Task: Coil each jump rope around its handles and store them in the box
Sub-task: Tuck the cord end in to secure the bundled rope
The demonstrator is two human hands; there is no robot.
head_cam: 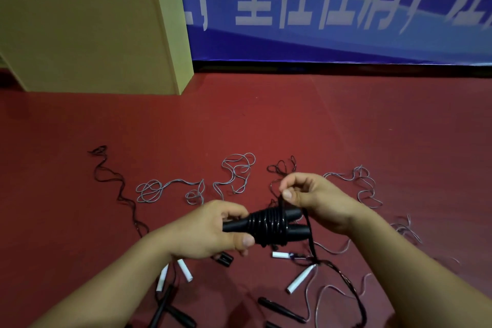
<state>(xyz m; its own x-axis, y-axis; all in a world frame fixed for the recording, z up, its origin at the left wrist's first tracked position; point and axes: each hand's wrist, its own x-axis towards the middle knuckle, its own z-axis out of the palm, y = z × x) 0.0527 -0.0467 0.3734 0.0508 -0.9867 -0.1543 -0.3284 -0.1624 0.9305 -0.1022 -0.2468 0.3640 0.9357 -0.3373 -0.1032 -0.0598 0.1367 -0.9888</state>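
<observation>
My left hand [213, 231] grips two black handles [294, 225] held side by side, with black rope wound in tight turns [269, 226] around their middle. My right hand [314, 200] pinches the loose black rope just above the handles, and the free end [311, 237] hangs down to the floor. Several other jump ropes lie uncoiled on the red floor: grey ropes [234, 173] with white handles [300, 278] and black ropes [114, 181] with black handles [279, 309]. No box is clearly identifiable.
A yellow-green wooden structure [93, 42] stands on the floor at the far left. A blue banner with white characters [319, 2] covers the wall behind. Loose ropes and handles are scattered around and below my hands.
</observation>
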